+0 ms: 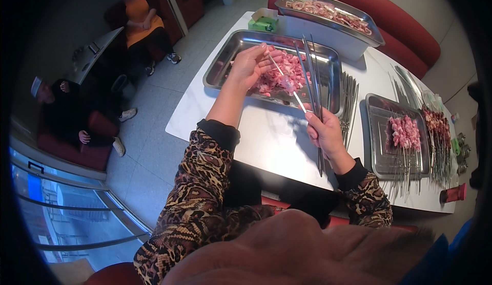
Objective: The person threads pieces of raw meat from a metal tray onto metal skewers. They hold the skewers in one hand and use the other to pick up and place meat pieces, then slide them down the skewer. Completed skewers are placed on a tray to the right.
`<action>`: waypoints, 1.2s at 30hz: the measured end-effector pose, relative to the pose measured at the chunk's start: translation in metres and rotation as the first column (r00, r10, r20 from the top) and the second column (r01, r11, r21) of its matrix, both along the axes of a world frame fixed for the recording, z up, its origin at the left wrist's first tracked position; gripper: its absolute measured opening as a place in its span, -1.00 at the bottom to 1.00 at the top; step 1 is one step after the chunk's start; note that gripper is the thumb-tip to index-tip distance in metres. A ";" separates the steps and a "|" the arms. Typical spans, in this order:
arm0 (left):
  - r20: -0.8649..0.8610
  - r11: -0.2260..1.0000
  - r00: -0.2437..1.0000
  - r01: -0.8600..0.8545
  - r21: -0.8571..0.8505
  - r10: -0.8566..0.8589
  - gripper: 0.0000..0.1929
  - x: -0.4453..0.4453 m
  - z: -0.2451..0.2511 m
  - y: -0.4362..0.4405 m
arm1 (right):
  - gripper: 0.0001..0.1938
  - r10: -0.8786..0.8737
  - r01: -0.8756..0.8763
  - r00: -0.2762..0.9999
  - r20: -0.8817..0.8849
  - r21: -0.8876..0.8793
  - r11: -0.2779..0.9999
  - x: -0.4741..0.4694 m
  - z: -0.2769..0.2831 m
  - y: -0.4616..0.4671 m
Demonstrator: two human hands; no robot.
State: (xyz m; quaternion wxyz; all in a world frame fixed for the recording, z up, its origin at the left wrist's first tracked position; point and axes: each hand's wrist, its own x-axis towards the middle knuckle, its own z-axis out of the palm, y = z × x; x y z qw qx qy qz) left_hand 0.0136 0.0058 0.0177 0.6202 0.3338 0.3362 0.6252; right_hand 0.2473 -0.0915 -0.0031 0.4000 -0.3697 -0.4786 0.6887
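My right hand grips several flat metal skewers that stand roughly upright from the fist. A bright skewer slants from the same hand up to the left, with a pale piece of meat partway along it. At that skewer's upper end is my left hand, palm turned up and fingers curled; whether it pinches meat or the tip is hidden. Below the left fingers, a pile of diced raw pink meat lies in a steel tray.
Loose skewers lie right of the tray. Beyond, a second tray holds threaded meat skewers; more filled skewers lie alongside. Sliced meat fills a tray on a white box. A green carton stands behind. Two people sit left.
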 end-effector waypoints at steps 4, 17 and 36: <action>0.057 0.998 0.998 -0.004 0.056 0.001 -0.74 -0.001 -0.006 0.004 | -0.74 0.022 -0.022 1.000 -0.017 0.022 1.000 -0.001 0.001 0.002; 0.110 0.989 0.988 -0.119 0.085 0.110 -0.77 0.011 -0.007 0.005 | -0.73 -0.007 0.008 1.000 -0.012 0.045 0.999 -0.003 -0.003 0.002; 0.185 0.999 0.983 0.024 -0.036 -0.017 -0.77 0.055 -0.013 -0.013 | -0.75 -0.084 0.085 0.996 -0.017 0.055 0.995 -0.001 -0.003 0.004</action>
